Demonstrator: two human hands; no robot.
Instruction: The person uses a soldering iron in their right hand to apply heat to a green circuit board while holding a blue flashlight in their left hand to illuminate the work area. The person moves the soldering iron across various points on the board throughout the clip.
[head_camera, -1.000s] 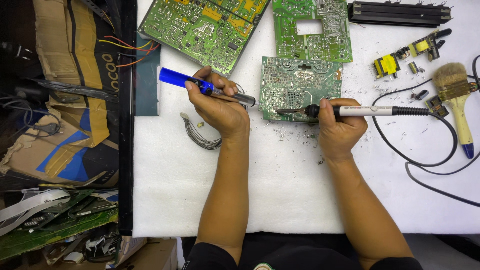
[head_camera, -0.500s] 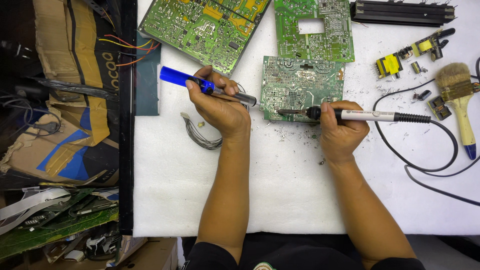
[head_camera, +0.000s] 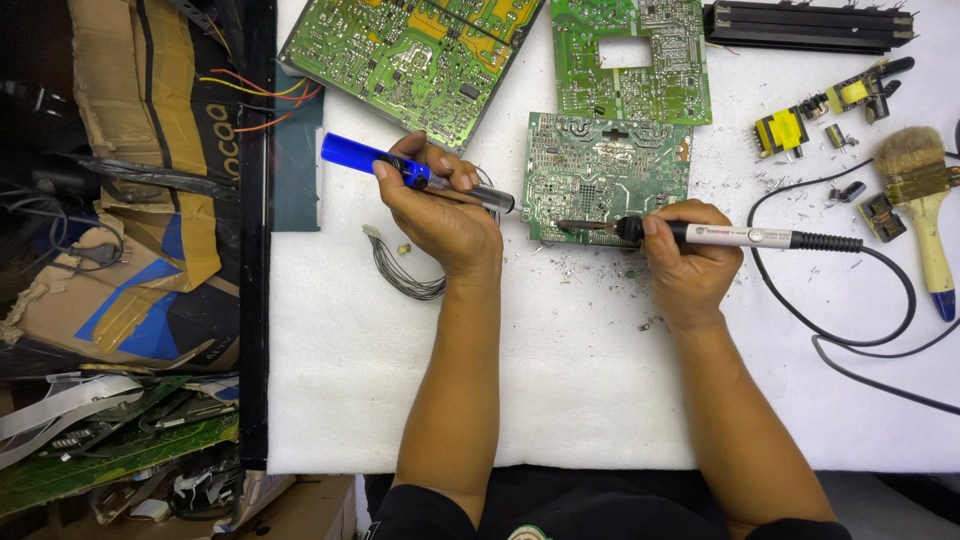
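The right hand (head_camera: 690, 265) gripped a soldering iron (head_camera: 700, 236) lying three-to-nine, tip on the circuit board (head_camera: 610, 165), while the left hand (head_camera: 440, 215) clasped a blue desoldering pump (head_camera: 400, 170) at nine o'clock.

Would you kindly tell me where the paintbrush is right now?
In the head view, the paintbrush lies at the far right of the white mat, bristles pointing away, just right of the soldering iron's black cable and beyond the right hand.
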